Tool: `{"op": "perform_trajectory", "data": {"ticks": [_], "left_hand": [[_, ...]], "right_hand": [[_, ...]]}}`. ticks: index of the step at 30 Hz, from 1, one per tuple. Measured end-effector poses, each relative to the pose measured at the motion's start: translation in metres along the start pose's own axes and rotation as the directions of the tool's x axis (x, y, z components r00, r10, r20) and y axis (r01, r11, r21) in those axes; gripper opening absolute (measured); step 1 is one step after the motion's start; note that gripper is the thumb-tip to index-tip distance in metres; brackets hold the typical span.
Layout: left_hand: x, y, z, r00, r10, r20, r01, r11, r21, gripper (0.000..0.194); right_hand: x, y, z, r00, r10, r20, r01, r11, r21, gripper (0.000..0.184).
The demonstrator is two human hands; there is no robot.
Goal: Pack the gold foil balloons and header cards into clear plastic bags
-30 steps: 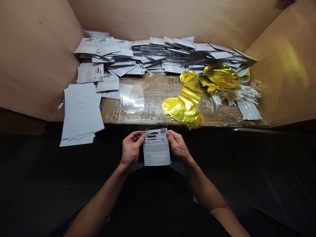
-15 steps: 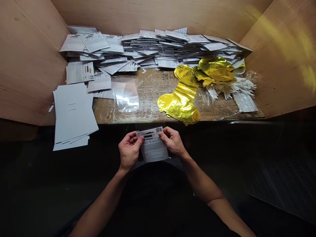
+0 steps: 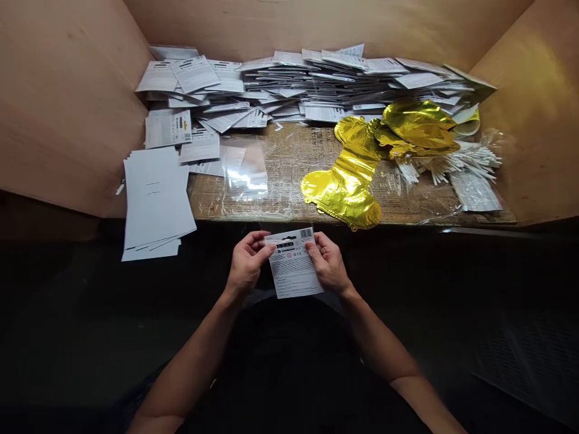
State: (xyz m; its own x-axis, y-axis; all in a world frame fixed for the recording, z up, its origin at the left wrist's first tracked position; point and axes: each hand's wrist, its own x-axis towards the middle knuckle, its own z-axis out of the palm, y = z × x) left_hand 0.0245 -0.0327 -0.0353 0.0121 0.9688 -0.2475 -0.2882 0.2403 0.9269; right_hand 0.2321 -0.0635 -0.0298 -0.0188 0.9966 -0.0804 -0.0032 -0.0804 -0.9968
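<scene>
Between my two hands, just in front of the table's near edge, I hold a printed packaging card [image 3: 296,271] with a hang hole and a barcode at its top. My left hand [image 3: 248,260] pinches its upper left corner, thumb on the printed face. At the upper right edge my right hand [image 3: 331,264] grips it with the thumb in front. The fingers behind the card are hidden. Beyond my hands, gold foil balloons [image 3: 350,175] lie flat on the cardboard-covered table [image 3: 289,175].
Many packed cards [image 3: 312,84] are heaped along the back wall. White sheets [image 3: 156,199] overhang the front edge at the left. Clear plastic bags [image 3: 246,172] lie left of the middle, white sticks [image 3: 465,161] at the right. Wooden walls [image 3: 76,108] enclose the sides.
The view has shifted a little, so the table's contents appear farther right. Both hands still hold the card, which now sits more upright, its left edge showing more below my left thumb.
</scene>
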Motion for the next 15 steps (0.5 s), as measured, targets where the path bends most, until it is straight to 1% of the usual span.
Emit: {"op": "perform_trajectory", "data": {"ticks": [2,4,5,7,10,13,15], "left_hand": [[0.001,0.004,0.001,1.0,0.02,0.016,-0.02,0.999,0.03,0.043],[-0.001,0.007,0.002,0.999,0.053,0.009,-0.054,0.996,0.074,0.036],[-0.002,0.007,0.002,0.999,0.047,0.015,-0.048,0.996,0.081,0.035],[-0.005,0.009,0.003,0.998,-0.021,0.067,0.017,0.998,0.068,0.035],[-0.007,0.011,0.008,0.986,-0.106,0.125,0.111,0.993,-0.031,0.039],[0.001,0.013,0.018,0.976,-0.149,0.161,0.175,0.972,-0.156,0.047],[0.009,0.016,0.025,0.973,-0.164,0.162,0.194,0.962,-0.19,0.047]], "right_hand": [[-0.001,-0.001,0.001,0.999,-0.027,-0.02,0.026,0.999,-0.022,0.032],[-0.003,-0.001,0.003,0.997,-0.034,-0.072,0.034,0.999,-0.005,0.034],[-0.003,-0.002,0.004,0.995,-0.027,-0.098,0.028,0.999,0.015,0.035],[-0.004,-0.004,0.005,0.993,0.007,-0.12,0.0,0.998,0.058,0.037],[0.0,-0.008,0.004,0.995,0.048,-0.083,-0.042,0.997,0.07,0.037],[0.007,-0.01,0.0,0.998,0.037,-0.057,-0.035,0.998,0.047,0.044],[0.01,-0.007,-0.004,0.997,0.029,-0.076,-0.021,0.994,0.106,0.046]]}}
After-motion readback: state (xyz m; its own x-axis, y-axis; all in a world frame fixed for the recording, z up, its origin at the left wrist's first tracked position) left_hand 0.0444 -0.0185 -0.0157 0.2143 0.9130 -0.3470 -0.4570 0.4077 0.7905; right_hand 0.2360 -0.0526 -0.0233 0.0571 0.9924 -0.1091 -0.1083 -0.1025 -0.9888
